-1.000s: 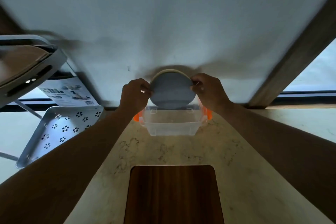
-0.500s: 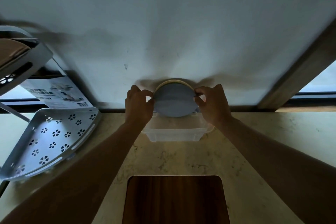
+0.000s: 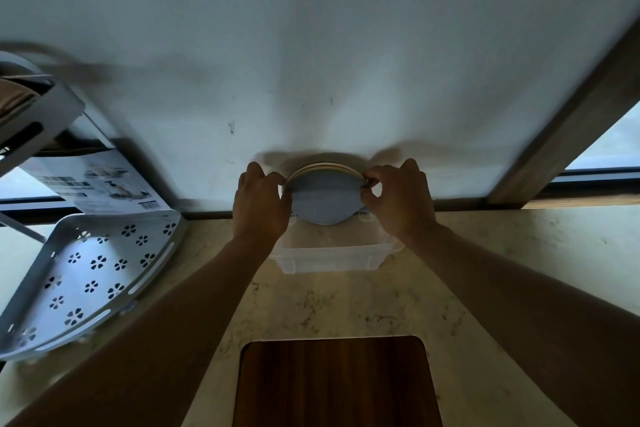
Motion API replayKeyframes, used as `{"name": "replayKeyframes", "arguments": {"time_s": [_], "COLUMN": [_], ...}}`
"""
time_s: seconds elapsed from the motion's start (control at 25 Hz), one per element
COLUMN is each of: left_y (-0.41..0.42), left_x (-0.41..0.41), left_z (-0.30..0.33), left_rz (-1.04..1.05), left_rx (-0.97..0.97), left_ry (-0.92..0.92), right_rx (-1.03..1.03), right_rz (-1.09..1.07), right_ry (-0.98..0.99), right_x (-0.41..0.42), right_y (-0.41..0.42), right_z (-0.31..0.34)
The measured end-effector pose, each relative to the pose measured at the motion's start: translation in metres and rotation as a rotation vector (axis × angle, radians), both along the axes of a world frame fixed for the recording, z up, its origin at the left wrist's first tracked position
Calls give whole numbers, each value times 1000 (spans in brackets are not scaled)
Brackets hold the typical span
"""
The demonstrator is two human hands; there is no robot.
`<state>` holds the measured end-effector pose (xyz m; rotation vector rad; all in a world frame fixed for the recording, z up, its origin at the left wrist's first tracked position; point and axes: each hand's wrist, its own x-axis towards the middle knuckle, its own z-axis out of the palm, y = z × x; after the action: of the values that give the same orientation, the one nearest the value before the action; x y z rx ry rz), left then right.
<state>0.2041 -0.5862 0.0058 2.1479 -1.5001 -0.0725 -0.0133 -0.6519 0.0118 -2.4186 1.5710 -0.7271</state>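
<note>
A stack of round plates [image 3: 325,199], a blue-grey one in front with cream and pale rims behind, stands on edge at the far side of a clear plastic box [image 3: 332,258] by the wall. My left hand [image 3: 259,208] grips the stack's left edge and my right hand [image 3: 398,199] pinches its right edge. The stack's lower part sits at the box's back rim; whether it is inside the box I cannot tell.
A white perforated corner shelf [image 3: 93,274] lies tilted at the left on the marble counter [image 3: 502,253], with a printed cardboard sheet [image 3: 93,185] behind it. A dark wooden board [image 3: 336,385] lies near me. A wooden frame post [image 3: 568,135] and a window are at the right.
Both hands have lowered the plate stack toward the clear box. My view has tipped down and come closer; the box's orange clips no longer show.
</note>
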Motion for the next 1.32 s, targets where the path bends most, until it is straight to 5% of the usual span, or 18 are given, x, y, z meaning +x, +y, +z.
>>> {"name": "replayKeyframes", "arguments": {"time_s": [0.68, 0.96, 1.32], "left_y": [0, -1, -1], "left_x": [-2, -1, 9], "left_z": [4, 5, 21], "left_rz": [25, 36, 29], "left_rx": [-62, -106, 81], "left_ry": [46, 116, 92], "right_rx": [-158, -87, 43], "right_rz": [17, 39, 110], "right_ry": [36, 1, 156], "right_x": [2, 1, 2], "right_y": [-2, -2, -5], "right_z": [-2, -3, 22]}}
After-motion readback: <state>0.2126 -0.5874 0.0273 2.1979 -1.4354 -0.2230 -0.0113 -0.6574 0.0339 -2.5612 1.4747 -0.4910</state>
